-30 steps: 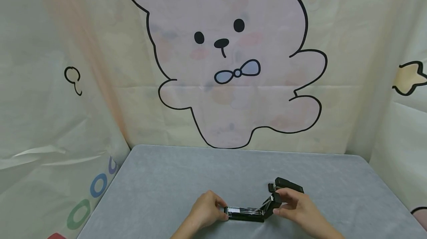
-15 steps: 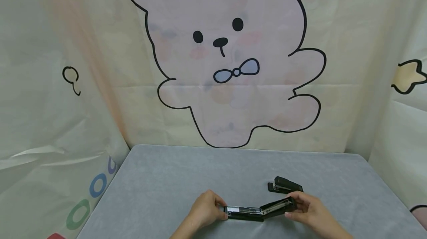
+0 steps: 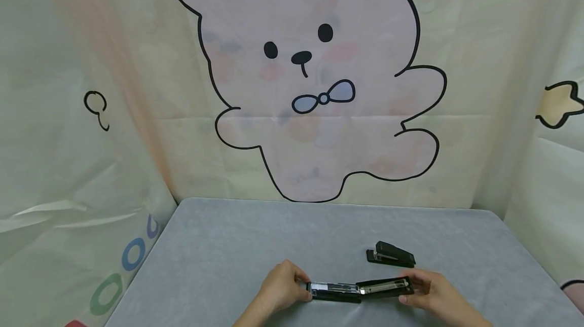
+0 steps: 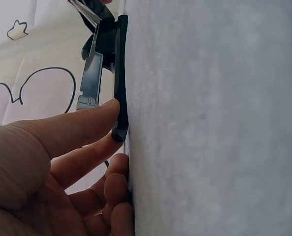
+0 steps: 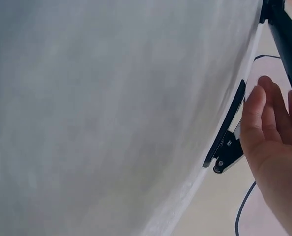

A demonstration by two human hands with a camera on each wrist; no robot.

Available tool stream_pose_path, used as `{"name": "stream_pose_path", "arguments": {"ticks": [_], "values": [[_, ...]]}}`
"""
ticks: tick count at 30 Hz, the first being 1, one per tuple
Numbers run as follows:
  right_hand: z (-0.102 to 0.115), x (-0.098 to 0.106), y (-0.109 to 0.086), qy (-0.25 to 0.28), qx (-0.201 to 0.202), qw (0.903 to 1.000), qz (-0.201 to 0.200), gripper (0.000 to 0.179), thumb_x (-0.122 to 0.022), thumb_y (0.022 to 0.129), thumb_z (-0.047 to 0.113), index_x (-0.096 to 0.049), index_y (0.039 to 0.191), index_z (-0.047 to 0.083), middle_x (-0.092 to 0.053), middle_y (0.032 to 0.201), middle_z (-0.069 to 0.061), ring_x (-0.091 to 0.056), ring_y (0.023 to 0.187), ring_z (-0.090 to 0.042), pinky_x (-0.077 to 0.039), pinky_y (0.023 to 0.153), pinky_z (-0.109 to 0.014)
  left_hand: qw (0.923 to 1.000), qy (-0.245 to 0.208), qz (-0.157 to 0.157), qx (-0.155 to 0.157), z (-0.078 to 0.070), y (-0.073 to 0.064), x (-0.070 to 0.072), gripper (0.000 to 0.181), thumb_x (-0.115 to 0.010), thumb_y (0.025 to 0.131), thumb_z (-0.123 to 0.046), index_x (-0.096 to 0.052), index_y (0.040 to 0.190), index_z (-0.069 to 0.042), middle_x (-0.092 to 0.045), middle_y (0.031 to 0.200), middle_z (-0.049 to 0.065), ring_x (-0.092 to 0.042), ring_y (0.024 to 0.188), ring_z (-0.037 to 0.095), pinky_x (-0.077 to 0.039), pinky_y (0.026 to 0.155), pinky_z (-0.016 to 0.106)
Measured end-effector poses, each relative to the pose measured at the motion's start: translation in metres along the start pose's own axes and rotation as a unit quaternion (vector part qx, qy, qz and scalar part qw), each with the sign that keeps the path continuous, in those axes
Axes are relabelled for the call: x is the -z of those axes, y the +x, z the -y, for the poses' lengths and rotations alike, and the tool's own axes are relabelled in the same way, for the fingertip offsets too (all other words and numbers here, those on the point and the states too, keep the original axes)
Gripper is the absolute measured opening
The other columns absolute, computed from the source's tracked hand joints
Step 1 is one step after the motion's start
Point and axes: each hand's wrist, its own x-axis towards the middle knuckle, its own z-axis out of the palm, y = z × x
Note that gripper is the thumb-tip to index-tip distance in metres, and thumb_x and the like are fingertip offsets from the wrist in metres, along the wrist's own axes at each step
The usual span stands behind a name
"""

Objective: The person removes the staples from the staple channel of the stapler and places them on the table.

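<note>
A black stapler (image 3: 337, 294) lies folded wide open on the table, its metal staple channel and the inside of its top arm facing up. My left hand (image 3: 284, 286) pinches the left end of its base, thumb on the near side. In the left wrist view, the thumb presses the dark base (image 4: 120, 73) beside the metal channel (image 4: 91, 81). My right hand (image 3: 429, 289) grips the far right end of the swung-back top arm (image 3: 385, 287). In the right wrist view, that dark arm (image 5: 287, 44) runs down to the fingers (image 5: 256, 101).
A second black stapler (image 3: 392, 255) stands on the grey table (image 3: 255, 235) just behind my right hand. Its base and hinge also show beside the hand in the right wrist view. Printed cloth walls (image 3: 182, 175) rise behind and at both sides.
My right hand has swung the stapler's top arm from raised down to the right, until nearly flat. My left hand has stayed at the base.
</note>
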Motion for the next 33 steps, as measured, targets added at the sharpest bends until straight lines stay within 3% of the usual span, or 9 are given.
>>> {"name": "stream_pose_path", "arguments": {"ticks": [12, 16, 21, 25, 28, 33], "values": [[-0.007, 0.006, 0.002, -0.035, -0.012, 0.9991, 0.022, 0.033, -0.077, 0.091, 0.001, -0.066, 0.118, -0.015, -0.072, 0.109, -0.015, -0.065, 0.091, -0.002, -0.055, 0.074, -0.024, 0.9999, 0.009, -0.001, 0.008, -0.001, 0.002, -0.001, 0.023, -0.096, 0.067, -0.005, -0.083, 0.084, -0.013, -0.058, 0.062, -0.003, -0.048, 0.058, 0.015, -0.032, 0.051, 0.031], [-0.005, 0.008, 0.001, -0.06, -0.006, 0.9979, 0.022, 0.038, -0.079, 0.09, 0.005, -0.065, 0.12, -0.014, -0.073, 0.11, -0.015, -0.066, 0.093, -0.001, -0.055, 0.075, -0.024, 0.9999, 0.01, -0.004, -0.005, 0.0, 0.002, -0.001, 0.023, -0.095, 0.066, -0.005, -0.083, 0.084, -0.013, -0.057, 0.06, -0.004, -0.047, 0.056, 0.013, -0.032, 0.05, 0.029], [0.005, 0.015, -0.001, -0.095, 0.007, 0.9952, 0.022, 0.045, -0.08, 0.091, 0.009, -0.062, 0.127, -0.013, -0.07, 0.119, -0.023, -0.066, 0.099, 0.001, -0.055, 0.077, -0.025, 0.9997, 0.015, -0.006, -0.02, 0.001, 0.002, -0.002, 0.024, -0.095, 0.066, -0.005, -0.083, 0.085, -0.012, -0.056, 0.059, -0.006, -0.046, 0.055, 0.011, -0.032, 0.05, 0.028], [0.018, 0.02, -0.007, -0.11, 0.051, 0.9926, 0.006, 0.044, -0.075, 0.095, 0.005, -0.058, 0.13, -0.016, -0.071, 0.125, -0.003, -0.066, 0.105, 0.0, -0.056, 0.078, -0.027, 0.9998, 0.01, -0.003, -0.014, 0.001, 0.002, -0.003, 0.023, -0.095, 0.066, -0.005, -0.082, 0.084, -0.012, -0.056, 0.059, -0.005, -0.047, 0.055, 0.012, -0.032, 0.05, 0.029], [0.032, 0.022, -0.009, -0.13, 0.042, 0.9904, -0.02, 0.042, -0.073, 0.097, 0.007, -0.059, 0.133, -0.011, -0.069, 0.124, 0.014, -0.063, 0.106, 0.004, -0.056, 0.079, -0.027, 0.9999, 0.007, -0.003, -0.011, 0.001, 0.001, -0.002, 0.023, -0.095, 0.066, -0.004, -0.082, 0.084, -0.011, -0.056, 0.059, -0.004, -0.047, 0.055, 0.013, -0.031, 0.05, 0.029], [0.053, 0.017, -0.01, -0.165, 0.018, 0.9843, -0.06, 0.041, -0.07, 0.1, 0.012, -0.06, 0.138, -0.002, -0.069, 0.128, -0.005, -0.061, 0.107, 0.007, -0.056, 0.083, -0.027, 0.9998, 0.007, -0.005, -0.016, 0.001, 0.0, -0.001, 0.023, -0.094, 0.065, -0.003, -0.082, 0.084, -0.011, -0.056, 0.059, -0.005, -0.047, 0.055, 0.012, -0.032, 0.05, 0.029]]}}
